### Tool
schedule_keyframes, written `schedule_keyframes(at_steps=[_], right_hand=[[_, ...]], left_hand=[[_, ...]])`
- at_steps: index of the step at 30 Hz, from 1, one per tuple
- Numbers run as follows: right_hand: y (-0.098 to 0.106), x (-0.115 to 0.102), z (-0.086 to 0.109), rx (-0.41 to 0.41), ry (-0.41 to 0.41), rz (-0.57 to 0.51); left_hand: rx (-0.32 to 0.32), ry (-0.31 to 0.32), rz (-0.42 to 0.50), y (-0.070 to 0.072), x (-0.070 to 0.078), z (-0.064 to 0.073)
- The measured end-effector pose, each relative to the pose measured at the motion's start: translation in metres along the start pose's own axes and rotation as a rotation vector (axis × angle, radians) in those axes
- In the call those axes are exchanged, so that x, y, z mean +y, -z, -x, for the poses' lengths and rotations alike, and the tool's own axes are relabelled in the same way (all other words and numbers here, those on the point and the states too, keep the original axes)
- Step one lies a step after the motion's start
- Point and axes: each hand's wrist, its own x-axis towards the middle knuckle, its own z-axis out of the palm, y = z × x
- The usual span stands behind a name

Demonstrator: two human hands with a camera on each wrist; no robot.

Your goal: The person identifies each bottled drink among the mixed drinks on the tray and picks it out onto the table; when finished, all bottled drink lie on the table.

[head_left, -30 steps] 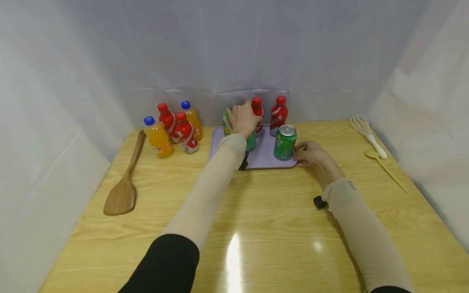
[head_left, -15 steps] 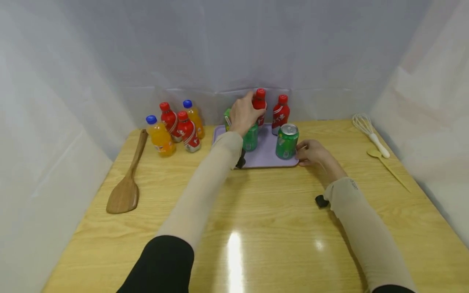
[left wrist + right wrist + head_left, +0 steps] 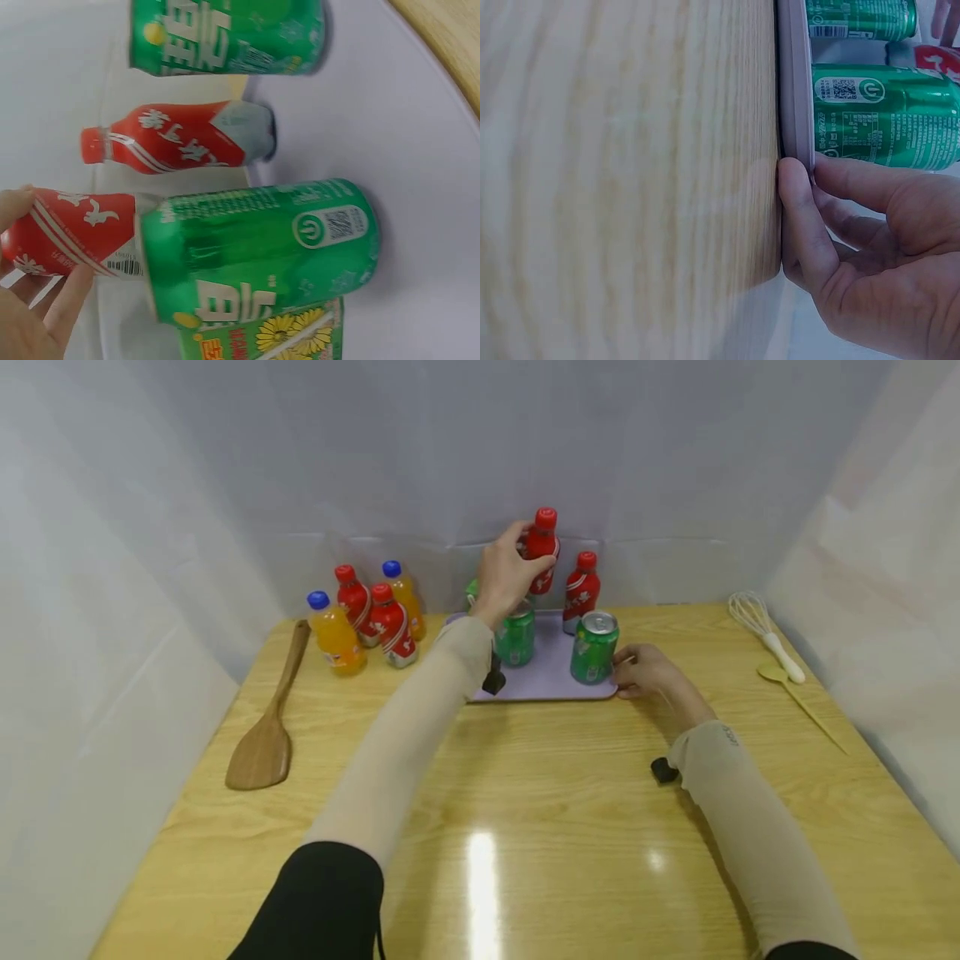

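My left hand (image 3: pixel 502 575) grips a red cola bottle (image 3: pixel 543 547) by its upper part, holding it upright above the back of the purple tray (image 3: pixel 551 675). In the left wrist view, a green soda can (image 3: pixel 262 251) partly covers this bottle's bottom. At the tray's front right corner, my right hand (image 3: pixel 647 675) pinches the rim between thumb and fingers. Beside those fingers stands another green can (image 3: pixel 594 653). A second red bottle (image 3: pixel 581 592) stands at the tray's back right. My left hand mostly hides a green drink carton (image 3: pixel 300 334) with yellow flowers in the head view.
Left of the tray stand two red bottles (image 3: pixel 393 631) and two orange juice bottles (image 3: pixel 337 643). A wooden spatula (image 3: pixel 259 752) lies further left. On the right are a white whisk (image 3: pixel 767 631) and a yellow spoon (image 3: pixel 802 703). A pale curtain (image 3: pixel 450 452) hangs behind.
My left hand has raised the red bottle up off the tray, from behind the can to well above it. The right hand has kept its hold at the tray's corner.
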Motion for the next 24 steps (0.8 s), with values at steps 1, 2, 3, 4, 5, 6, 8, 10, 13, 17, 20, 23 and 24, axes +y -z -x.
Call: schedule_keyframes(at_steps=[1, 2, 3, 4, 5, 6, 8, 10, 13, 17, 20, 23, 24], right_hand=[[0.0, 0.0, 0.0, -0.001, 0.003, 0.004], [0.001, 0.0, -0.001, -0.001, 0.005, 0.006], [0.002, 0.001, -0.001, -0.002, 0.009, 0.007], [0.002, 0.001, -0.001, -0.002, 0.01, 0.006], [0.002, 0.001, -0.001, -0.002, 0.011, 0.007], [0.003, 0.001, -0.001, -0.003, 0.013, 0.008], [0.004, 0.001, 0.0, -0.004, 0.013, 0.01], [0.004, 0.0, 0.0, -0.003, 0.01, 0.016], [0.005, 0.0, 0.0, -0.001, 0.01, 0.022], [0.007, 0.002, -0.001, -0.001, 0.016, 0.019], [0.009, 0.003, -0.003, -0.003, 0.016, 0.012], [0.009, 0.005, -0.004, -0.001, 0.016, 0.007], [0.01, 0.005, -0.005, 0.0, 0.016, 0.004]], left_hand=[[0.01, -0.01, 0.027, 0.001, 0.001, -0.001], [0.017, -0.019, 0.057, 0.003, 0.002, -0.001], [0.027, -0.028, 0.086, 0.004, 0.003, -0.001], [0.036, -0.035, 0.114, 0.006, 0.004, -0.002], [0.044, -0.04, 0.142, 0.007, 0.005, -0.002], [0.049, -0.044, 0.165, 0.008, 0.006, -0.002], [0.062, -0.058, 0.2, 0.01, 0.008, -0.003], [0.07, -0.064, 0.232, 0.012, 0.01, -0.003], [0.079, -0.077, 0.275, 0.015, 0.013, -0.002], [0.091, -0.081, 0.343, 0.018, 0.017, 0.0], [0.091, -0.082, 0.389, 0.02, 0.019, 0.002], [0.085, -0.092, 0.419, 0.022, 0.02, 0.006], [0.082, -0.096, 0.426, 0.023, 0.02, 0.007]])
